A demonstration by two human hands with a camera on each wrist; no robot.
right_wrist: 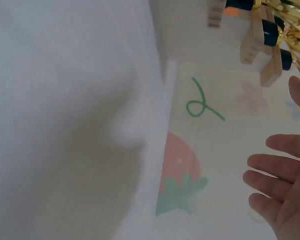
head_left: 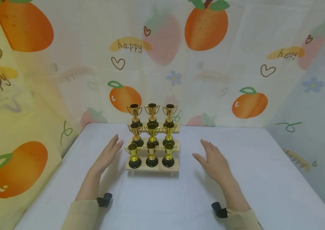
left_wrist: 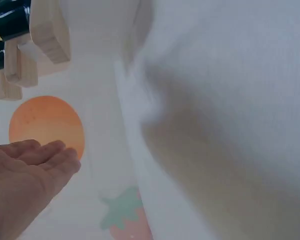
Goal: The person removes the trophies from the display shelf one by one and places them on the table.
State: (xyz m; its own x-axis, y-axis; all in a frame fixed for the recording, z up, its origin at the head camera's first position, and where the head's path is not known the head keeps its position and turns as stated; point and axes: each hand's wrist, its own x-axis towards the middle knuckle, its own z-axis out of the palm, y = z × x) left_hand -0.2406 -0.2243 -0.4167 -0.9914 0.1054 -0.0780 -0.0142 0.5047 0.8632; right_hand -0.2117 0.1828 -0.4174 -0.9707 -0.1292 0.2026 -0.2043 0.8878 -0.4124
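Observation:
Several small gold trophy cups (head_left: 152, 149) on black bases stand upright in three rows on a stepped wooden rack (head_left: 156, 166). My left hand (head_left: 108, 156) hovers to the left of the rack, fingers straight, palm turned toward it, holding nothing. On the other side my right hand (head_left: 214, 161) is held with fingers extended and thumb spread, also holding nothing, a wider gap from the rack. The left wrist view shows my left palm (left_wrist: 30, 175) below the rack's wooden ends (left_wrist: 50, 32). In the right wrist view, spread fingers (right_wrist: 277, 167) are near the trophies (right_wrist: 290, 35).
A white cloth covers the table (head_left: 156, 201). Behind it hangs a backdrop curtain (head_left: 162, 76) printed with oranges, strawberries and hearts, with a yellowish side panel (head_left: 21, 121) at left. Black camera mounts (head_left: 219, 210) sit at both wrists.

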